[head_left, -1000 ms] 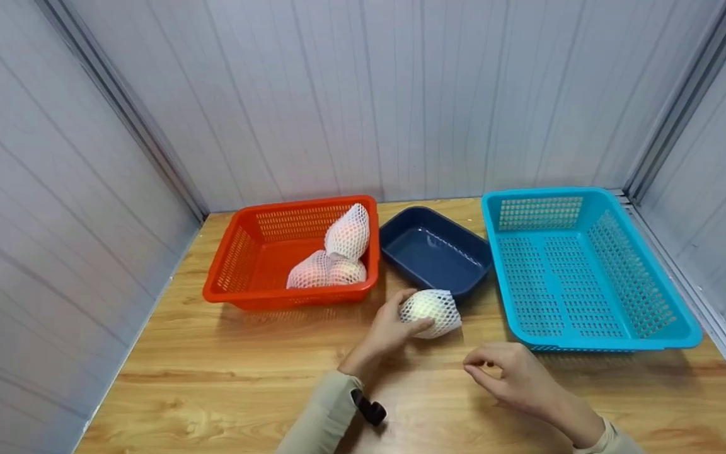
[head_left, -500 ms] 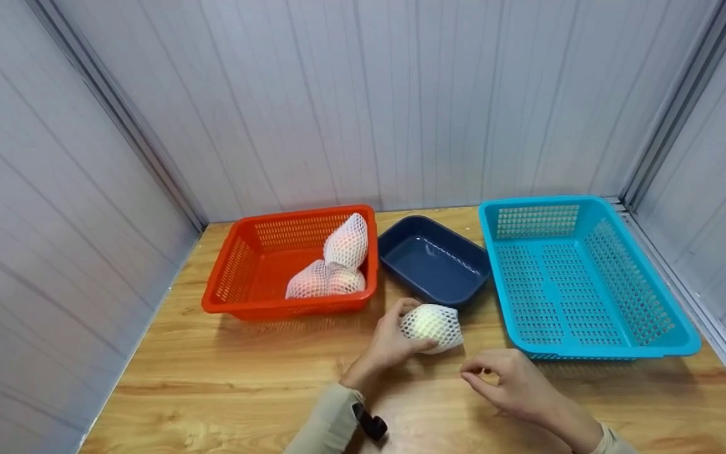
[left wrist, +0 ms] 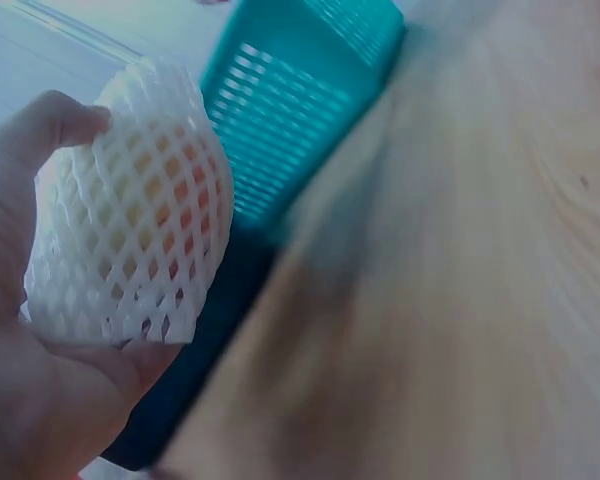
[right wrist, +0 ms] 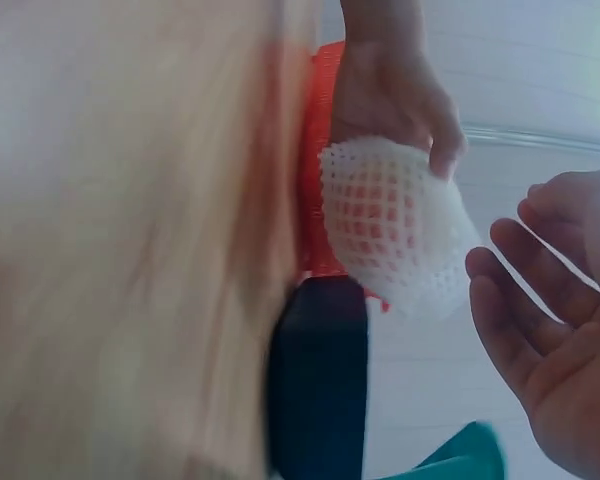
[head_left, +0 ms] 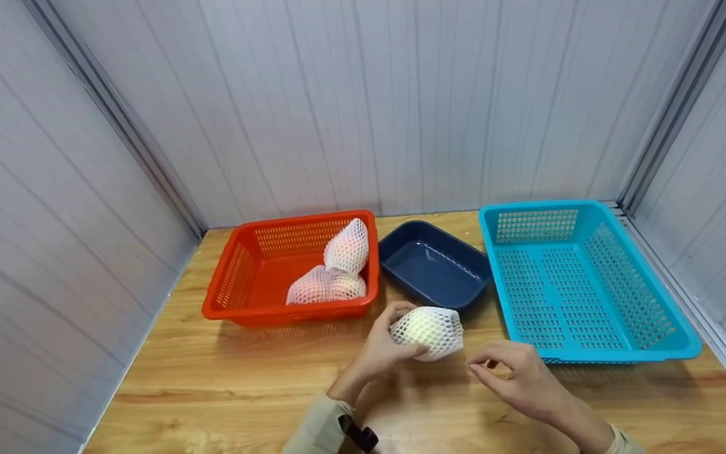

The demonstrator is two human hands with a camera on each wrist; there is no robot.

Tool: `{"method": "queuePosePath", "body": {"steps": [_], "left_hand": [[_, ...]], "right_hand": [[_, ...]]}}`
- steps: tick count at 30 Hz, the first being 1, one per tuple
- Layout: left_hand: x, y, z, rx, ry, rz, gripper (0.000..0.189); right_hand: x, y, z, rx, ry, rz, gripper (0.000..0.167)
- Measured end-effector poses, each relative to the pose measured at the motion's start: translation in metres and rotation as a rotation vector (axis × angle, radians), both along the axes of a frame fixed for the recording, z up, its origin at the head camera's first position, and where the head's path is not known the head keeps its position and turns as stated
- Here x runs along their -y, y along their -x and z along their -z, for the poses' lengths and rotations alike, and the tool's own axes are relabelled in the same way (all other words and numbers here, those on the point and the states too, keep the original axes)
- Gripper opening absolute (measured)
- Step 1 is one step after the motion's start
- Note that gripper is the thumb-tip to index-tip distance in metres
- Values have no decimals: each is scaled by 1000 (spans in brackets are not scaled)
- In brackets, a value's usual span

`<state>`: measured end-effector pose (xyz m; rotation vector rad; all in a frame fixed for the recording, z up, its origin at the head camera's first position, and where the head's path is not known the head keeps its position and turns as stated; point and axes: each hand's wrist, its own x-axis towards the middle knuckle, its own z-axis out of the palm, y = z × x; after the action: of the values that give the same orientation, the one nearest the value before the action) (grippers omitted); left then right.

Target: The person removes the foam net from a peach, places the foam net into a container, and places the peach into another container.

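A round fruit in a white foam net (head_left: 429,331), pale yellow with some red showing through the mesh in the left wrist view, is in my left hand (head_left: 383,343). The thumb and fingers grip it from the left side, just in front of the dark blue dish. To its right is my right hand (head_left: 520,378), apart from the fruit, its fingers loosely bent with nothing between them. In the right wrist view, the fingers (right wrist: 525,290) of that hand are spread a little beside the netted fruit (right wrist: 400,220).
An orange-red basket (head_left: 230,309) at the left holds several netted fruits (head_left: 347,249). The dark blue dish (head_left: 432,271) stands between it and a turquoise basket (head_left: 564,296) at the right. Pale panel walls (head_left: 338,113) enclose the wooden table (head_left: 212,391).
The camera view has tilted up slightly, so the containers sit lower in frame. My left hand has drawn the netted fruit slightly toward me, away from the blue dish. My right hand has barely moved.
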<state>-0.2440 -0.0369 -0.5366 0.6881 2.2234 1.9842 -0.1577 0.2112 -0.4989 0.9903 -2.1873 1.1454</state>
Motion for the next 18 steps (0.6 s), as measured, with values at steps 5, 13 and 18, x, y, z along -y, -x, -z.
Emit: {"method": "queuePosePath", "body": {"steps": [5, 13, 18], "left_hand": [[11, -3, -23, -40, -53, 85, 64], [19, -13, -36, -47, -35, 143, 66], [19, -25, -48, -45, -25, 175, 64]], "right_hand": [[5, -5, -22, 47, 97, 83, 34], [22, -20, -62, 57, 149, 68, 35], [28, -19, -64, 21, 180, 50, 37]]}}
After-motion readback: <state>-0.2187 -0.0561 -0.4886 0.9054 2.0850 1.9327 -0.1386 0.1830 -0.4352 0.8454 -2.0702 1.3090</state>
